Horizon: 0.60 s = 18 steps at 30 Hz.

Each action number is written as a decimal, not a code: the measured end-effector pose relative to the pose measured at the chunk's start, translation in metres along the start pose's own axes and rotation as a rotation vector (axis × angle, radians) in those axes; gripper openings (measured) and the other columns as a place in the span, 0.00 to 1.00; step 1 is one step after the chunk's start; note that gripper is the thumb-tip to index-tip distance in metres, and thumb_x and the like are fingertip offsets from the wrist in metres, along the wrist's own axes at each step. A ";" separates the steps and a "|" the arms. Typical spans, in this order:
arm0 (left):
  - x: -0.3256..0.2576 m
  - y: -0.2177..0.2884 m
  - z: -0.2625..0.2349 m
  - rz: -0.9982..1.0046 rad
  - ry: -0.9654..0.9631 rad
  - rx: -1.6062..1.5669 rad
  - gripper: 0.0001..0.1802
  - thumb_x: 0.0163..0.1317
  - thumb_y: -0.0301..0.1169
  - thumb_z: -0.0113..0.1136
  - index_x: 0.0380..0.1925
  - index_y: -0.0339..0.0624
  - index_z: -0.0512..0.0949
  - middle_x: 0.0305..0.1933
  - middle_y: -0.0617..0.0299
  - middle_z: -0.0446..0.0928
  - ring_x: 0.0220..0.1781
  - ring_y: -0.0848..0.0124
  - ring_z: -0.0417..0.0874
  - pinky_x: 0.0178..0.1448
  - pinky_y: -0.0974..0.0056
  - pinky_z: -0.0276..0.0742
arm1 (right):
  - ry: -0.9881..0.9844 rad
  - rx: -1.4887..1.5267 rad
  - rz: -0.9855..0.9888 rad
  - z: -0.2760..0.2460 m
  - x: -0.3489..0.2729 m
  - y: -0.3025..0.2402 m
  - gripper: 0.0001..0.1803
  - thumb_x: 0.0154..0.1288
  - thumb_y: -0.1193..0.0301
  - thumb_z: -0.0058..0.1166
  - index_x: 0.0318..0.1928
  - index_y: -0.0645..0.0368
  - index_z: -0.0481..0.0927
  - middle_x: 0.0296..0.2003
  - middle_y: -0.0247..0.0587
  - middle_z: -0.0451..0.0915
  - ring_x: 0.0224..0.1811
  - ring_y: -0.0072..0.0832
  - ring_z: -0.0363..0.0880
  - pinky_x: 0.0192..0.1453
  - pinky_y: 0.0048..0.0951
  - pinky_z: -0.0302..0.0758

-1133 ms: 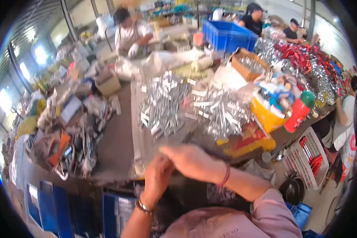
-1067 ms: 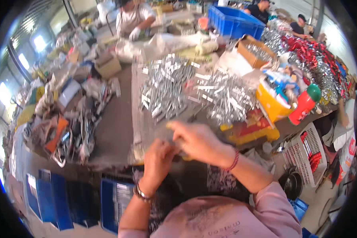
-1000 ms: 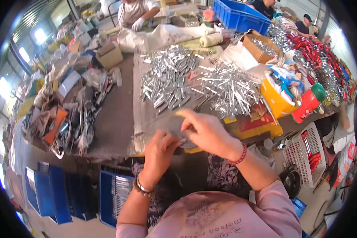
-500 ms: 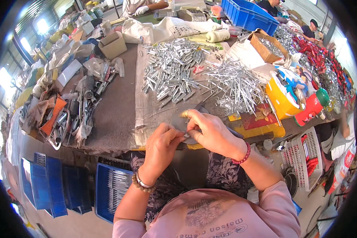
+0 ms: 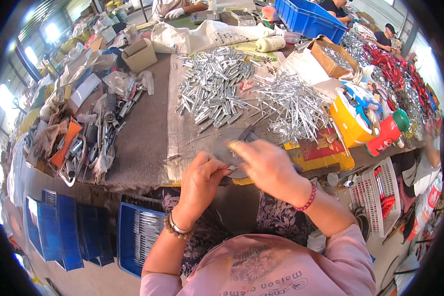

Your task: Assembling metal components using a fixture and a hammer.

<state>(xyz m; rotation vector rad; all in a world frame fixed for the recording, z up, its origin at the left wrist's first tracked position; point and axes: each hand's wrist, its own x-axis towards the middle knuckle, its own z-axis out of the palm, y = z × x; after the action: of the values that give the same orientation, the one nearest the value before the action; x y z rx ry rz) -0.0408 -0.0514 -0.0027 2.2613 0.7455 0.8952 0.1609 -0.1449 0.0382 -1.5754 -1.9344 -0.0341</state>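
Note:
Close to the table's near edge, my left hand point(image 5: 201, 176) pinches a small silvery metal piece point(image 5: 231, 167) between thumb and fingertips. Its exact kind is too small to make out. My right hand point(image 5: 270, 165) is just right of it, smeared by motion, and whether it holds anything does not show. A yellow covering point(image 5: 236, 146) sits on one of its fingers. Beyond my hands lies a heap of short silver metal tubes point(image 5: 214, 89). To the right of that heap is a pile of thin metal rods point(image 5: 297, 106).
Tools and metal parts point(image 5: 91, 140) crowd the table's left side. At right stand a yellow container point(image 5: 349, 121), a red jar with a green lid point(image 5: 387, 133) and a cardboard box of parts point(image 5: 325, 63). Blue bins point(image 5: 126, 237) stand below left. Several people sit farther off.
My right hand has moved slightly right, away from the small piece, and its fingers have come off it. My left hand stays in place with the metal piece.

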 end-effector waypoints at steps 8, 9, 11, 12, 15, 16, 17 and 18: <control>0.003 0.001 -0.002 -0.044 -0.041 -0.059 0.09 0.62 0.20 0.78 0.42 0.34 0.90 0.40 0.57 0.81 0.42 0.61 0.85 0.48 0.61 0.80 | 0.072 -0.206 0.139 -0.017 -0.033 0.031 0.22 0.63 0.75 0.70 0.58 0.55 0.83 0.41 0.44 0.81 0.46 0.46 0.86 0.48 0.46 0.84; 0.003 0.000 -0.003 -0.060 -0.047 -0.061 0.09 0.61 0.20 0.78 0.42 0.34 0.90 0.40 0.57 0.81 0.42 0.61 0.85 0.48 0.61 0.80 | 0.111 -0.125 0.172 -0.020 -0.036 0.024 0.24 0.63 0.77 0.69 0.61 0.53 0.84 0.40 0.43 0.80 0.43 0.45 0.86 0.45 0.45 0.84; 0.004 -0.002 -0.003 -0.045 -0.050 -0.066 0.10 0.61 0.19 0.78 0.42 0.34 0.90 0.40 0.57 0.81 0.42 0.61 0.84 0.47 0.61 0.80 | 0.149 -0.044 0.206 -0.027 -0.041 0.010 0.27 0.63 0.78 0.68 0.63 0.51 0.85 0.40 0.43 0.79 0.40 0.45 0.86 0.42 0.44 0.83; 0.003 -0.002 -0.004 -0.029 -0.052 -0.071 0.10 0.60 0.19 0.78 0.42 0.34 0.91 0.40 0.57 0.81 0.42 0.61 0.84 0.47 0.61 0.80 | 0.094 -0.020 0.172 -0.032 -0.044 0.004 0.30 0.63 0.79 0.67 0.66 0.48 0.84 0.40 0.42 0.79 0.37 0.43 0.86 0.39 0.43 0.83; 0.003 -0.003 -0.003 -0.041 -0.040 -0.082 0.11 0.59 0.19 0.79 0.42 0.35 0.91 0.39 0.57 0.81 0.42 0.61 0.84 0.47 0.61 0.79 | 0.106 -0.007 0.090 -0.038 -0.050 -0.006 0.36 0.63 0.81 0.65 0.72 0.44 0.83 0.40 0.40 0.79 0.34 0.41 0.86 0.36 0.41 0.82; 0.004 -0.003 -0.002 -0.040 -0.045 -0.082 0.11 0.59 0.19 0.79 0.42 0.35 0.91 0.39 0.57 0.81 0.42 0.61 0.84 0.47 0.61 0.79 | 0.171 -0.017 0.038 -0.037 -0.051 -0.007 0.38 0.64 0.82 0.64 0.74 0.42 0.82 0.40 0.38 0.79 0.34 0.39 0.86 0.35 0.41 0.82; 0.004 -0.003 -0.002 -0.023 -0.035 -0.088 0.11 0.59 0.19 0.79 0.42 0.35 0.90 0.39 0.57 0.81 0.42 0.61 0.84 0.47 0.61 0.79 | 0.257 -0.016 0.018 -0.034 -0.052 -0.010 0.35 0.66 0.81 0.63 0.73 0.41 0.83 0.40 0.37 0.78 0.34 0.38 0.86 0.35 0.40 0.83; 0.004 -0.002 -0.002 -0.006 -0.026 -0.094 0.10 0.59 0.19 0.79 0.41 0.35 0.90 0.39 0.57 0.81 0.42 0.61 0.84 0.47 0.60 0.79 | 0.259 -0.017 0.021 -0.028 -0.057 -0.010 0.35 0.66 0.81 0.63 0.73 0.41 0.83 0.40 0.37 0.78 0.34 0.38 0.86 0.35 0.40 0.83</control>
<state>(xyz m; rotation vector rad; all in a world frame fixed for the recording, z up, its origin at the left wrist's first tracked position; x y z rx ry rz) -0.0409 -0.0464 -0.0013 2.1829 0.6845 0.8785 0.1690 -0.2086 0.0366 -1.5208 -1.7201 -0.2351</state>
